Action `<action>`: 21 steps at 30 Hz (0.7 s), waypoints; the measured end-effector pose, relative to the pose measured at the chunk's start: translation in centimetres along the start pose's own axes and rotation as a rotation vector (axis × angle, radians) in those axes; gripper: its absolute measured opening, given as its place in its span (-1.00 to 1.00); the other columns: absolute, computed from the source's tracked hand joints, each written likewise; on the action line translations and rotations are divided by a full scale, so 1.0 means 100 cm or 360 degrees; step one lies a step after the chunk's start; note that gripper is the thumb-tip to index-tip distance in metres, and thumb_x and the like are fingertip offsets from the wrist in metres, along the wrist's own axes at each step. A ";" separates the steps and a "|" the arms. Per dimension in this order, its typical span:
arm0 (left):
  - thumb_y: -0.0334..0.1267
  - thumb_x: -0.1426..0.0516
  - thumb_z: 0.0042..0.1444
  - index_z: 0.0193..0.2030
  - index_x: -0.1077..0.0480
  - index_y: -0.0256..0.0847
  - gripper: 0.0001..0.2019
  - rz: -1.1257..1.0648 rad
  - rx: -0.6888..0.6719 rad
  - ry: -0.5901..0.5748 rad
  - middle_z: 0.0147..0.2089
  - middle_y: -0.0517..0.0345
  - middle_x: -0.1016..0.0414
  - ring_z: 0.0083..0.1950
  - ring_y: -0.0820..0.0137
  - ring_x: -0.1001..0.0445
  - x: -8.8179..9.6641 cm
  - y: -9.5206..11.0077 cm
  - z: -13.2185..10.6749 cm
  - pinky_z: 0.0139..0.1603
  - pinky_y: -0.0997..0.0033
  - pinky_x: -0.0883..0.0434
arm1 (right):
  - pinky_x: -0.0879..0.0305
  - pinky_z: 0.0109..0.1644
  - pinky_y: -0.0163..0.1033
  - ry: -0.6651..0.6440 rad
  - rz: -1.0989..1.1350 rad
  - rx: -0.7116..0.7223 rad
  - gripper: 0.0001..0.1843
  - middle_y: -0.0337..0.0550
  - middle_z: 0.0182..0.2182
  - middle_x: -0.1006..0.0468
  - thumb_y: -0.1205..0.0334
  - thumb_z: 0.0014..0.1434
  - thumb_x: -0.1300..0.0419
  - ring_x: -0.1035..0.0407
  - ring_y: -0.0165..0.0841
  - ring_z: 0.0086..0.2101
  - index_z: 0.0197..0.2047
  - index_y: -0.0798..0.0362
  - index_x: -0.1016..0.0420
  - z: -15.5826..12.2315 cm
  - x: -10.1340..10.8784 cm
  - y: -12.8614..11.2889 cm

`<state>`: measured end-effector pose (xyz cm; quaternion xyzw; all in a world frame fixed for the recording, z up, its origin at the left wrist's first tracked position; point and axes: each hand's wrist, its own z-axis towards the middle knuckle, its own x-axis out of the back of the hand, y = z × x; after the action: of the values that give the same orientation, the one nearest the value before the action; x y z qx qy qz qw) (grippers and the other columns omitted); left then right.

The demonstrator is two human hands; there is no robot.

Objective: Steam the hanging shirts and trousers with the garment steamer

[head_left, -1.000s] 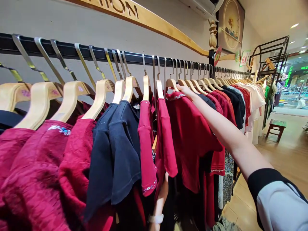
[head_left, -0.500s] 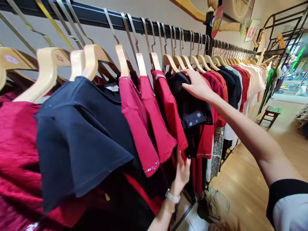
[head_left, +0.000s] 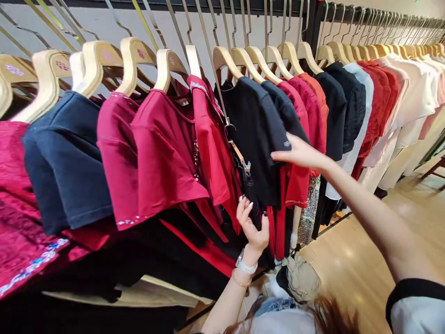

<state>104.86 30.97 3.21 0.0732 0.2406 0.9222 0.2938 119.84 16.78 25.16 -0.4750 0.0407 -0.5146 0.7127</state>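
A long black rail (head_left: pixel 278 5) carries many garments on wooden hangers (head_left: pixel 222 58). My right hand (head_left: pixel 299 153) reaches out with fingers stretched flat against the sleeve of a black top (head_left: pixel 253 134). My left hand (head_left: pixel 252 225), with a white watch and a bracelet on the wrist, is raised lower down, its fingers curled around the black fabric below the red tops (head_left: pixel 167 148). To the left hang a navy top (head_left: pixel 66 157) and more dark red garments.
Further right along the rail hang red, black and white garments (head_left: pixel 399 97). The floor (head_left: pixel 365 260) is pale wood. A bundle of beige cloth (head_left: pixel 301 278) lies on the floor under the rail. A dark stool leg shows at the right edge.
The view has tilted down and closer to the clothes. My right hand slid from the black top's shoulder down to its sleeve. My left hand rose and took hold of the black fabric.
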 end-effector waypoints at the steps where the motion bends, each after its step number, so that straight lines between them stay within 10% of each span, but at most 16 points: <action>1: -0.27 -0.21 0.22 0.43 -0.04 -0.09 -0.32 -0.0056 -0.0006 -0.0067 0.50 -0.25 -0.03 0.53 0.07 -0.10 -0.012 0.006 0.001 0.47 -0.08 -0.19 | -0.24 0.34 -0.04 -0.0212 0.0234 -0.0013 -0.38 -0.05 0.20 -0.50 0.17 0.15 -0.31 -0.39 -0.29 0.15 0.26 0.16 -0.39 -0.024 -0.009 0.004; 3: -0.19 -0.26 0.18 0.50 0.13 -0.07 -0.13 -0.0047 0.0125 -0.0155 0.55 -0.28 0.11 0.56 0.07 -0.02 -0.033 0.008 0.013 0.49 -0.04 -0.17 | -0.26 0.35 -0.03 -0.0501 0.0589 -0.0050 -0.38 -0.07 0.26 -0.45 0.11 0.26 -0.24 -0.36 -0.27 0.24 0.36 0.00 -0.30 -0.081 -0.030 0.018; 7: 0.02 -0.46 -0.15 0.50 0.07 -0.24 0.17 0.0397 0.0354 -0.0223 0.55 -0.36 0.11 0.59 -0.05 0.11 -0.041 -0.012 0.055 0.56 -0.04 0.00 | -0.16 0.40 0.15 -0.0052 0.0472 -0.0470 -0.50 0.06 0.19 -0.50 0.01 0.21 -0.22 -0.32 -0.06 0.28 0.19 -0.07 -0.54 -0.232 -0.070 0.088; 12: 0.06 -0.31 0.06 0.30 -0.24 -0.40 -0.21 0.0932 0.0387 0.0005 0.34 -0.46 -0.29 0.45 -0.16 -0.21 -0.015 -0.032 0.098 0.44 -0.13 -0.20 | -0.46 0.03 0.25 0.0241 0.0609 -0.1422 -0.67 -0.01 -0.38 -0.63 -0.20 -0.29 -0.32 -0.60 0.22 -0.19 -0.46 -0.21 -0.61 -0.399 -0.119 0.181; 18: -0.09 -0.11 0.22 0.31 -0.19 -0.49 -0.37 0.1380 0.0659 0.0111 0.11 -0.46 -0.47 0.13 -0.18 -0.51 0.026 -0.050 0.123 0.17 -0.19 -0.42 | -0.49 -0.04 0.06 -0.0086 0.1030 -0.1508 -0.65 -0.15 -0.45 -0.60 -0.16 -0.20 -0.26 -0.59 -0.07 -0.34 -0.39 -0.14 -0.59 -0.417 -0.189 0.152; 21: -0.19 -0.11 0.22 0.38 -0.10 -0.47 -0.35 0.1445 0.0511 0.0257 0.28 -0.50 -0.33 0.29 -0.13 -0.40 0.055 -0.061 0.127 0.30 -0.16 -0.33 | -0.51 -0.18 0.00 -0.0218 0.0923 -0.1443 -0.64 -0.16 -0.50 -0.57 -0.18 -0.19 -0.25 -0.57 -0.10 -0.42 -0.41 -0.12 -0.58 -0.415 -0.203 0.141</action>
<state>106.93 43.59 11.28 0.1434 0.3455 0.9112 -0.1727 97.46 6.32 -16.36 -0.7366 0.3414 -0.1955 0.5501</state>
